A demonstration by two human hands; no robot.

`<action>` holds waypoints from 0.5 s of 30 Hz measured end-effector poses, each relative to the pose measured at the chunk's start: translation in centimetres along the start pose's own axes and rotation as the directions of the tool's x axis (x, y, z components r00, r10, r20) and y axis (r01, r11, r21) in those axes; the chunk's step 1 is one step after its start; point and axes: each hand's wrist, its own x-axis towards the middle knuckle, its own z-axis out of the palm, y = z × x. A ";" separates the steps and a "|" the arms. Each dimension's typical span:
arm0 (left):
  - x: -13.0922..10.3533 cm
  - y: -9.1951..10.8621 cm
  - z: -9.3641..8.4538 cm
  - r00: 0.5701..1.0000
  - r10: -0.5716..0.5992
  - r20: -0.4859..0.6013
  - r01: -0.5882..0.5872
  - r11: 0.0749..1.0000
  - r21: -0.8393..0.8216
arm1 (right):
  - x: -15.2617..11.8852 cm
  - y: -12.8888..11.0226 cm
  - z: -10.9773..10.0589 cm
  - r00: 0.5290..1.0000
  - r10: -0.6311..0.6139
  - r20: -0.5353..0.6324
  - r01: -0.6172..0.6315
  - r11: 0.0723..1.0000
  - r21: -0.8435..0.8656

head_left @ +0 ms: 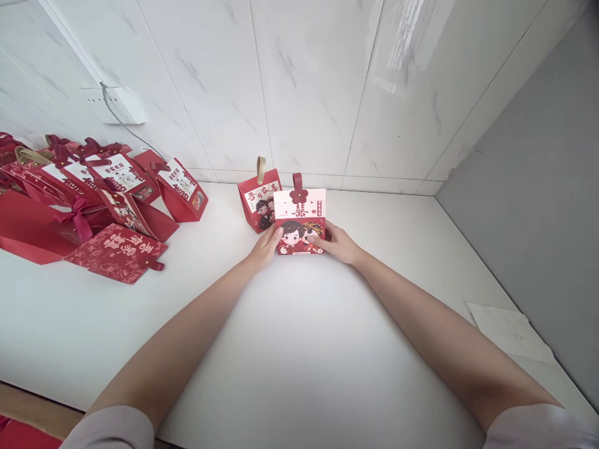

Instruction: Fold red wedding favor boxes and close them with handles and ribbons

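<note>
Between my two hands stands a red and white gift box [300, 224] with cartoon figures on its front and a dark red ribbon loop on top. My left hand [265, 248] grips its left side, thumb on the front face. On the right side, my right hand [343, 242] holds it with the thumb across the front and the fingers behind. Just behind and to the left is a second red gift box [255, 193] with a gold ribbon loop; the held box partly covers it.
At the left, several red gift boxes [121, 174] crowd together by the wall, with a flat red patterned piece [119, 252] in front. A wall socket [110, 106] has a grey cable. White paper [512, 330] lies near the right edge of the white table [299, 362].
</note>
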 end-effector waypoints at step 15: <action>0.0 0.0 -0.1 1.000 0.008 -0.016 -0.007 0.999 0.047 | 0.0 -0.2 0.1 1.000 -0.001 -0.008 0.001 1.000 -0.001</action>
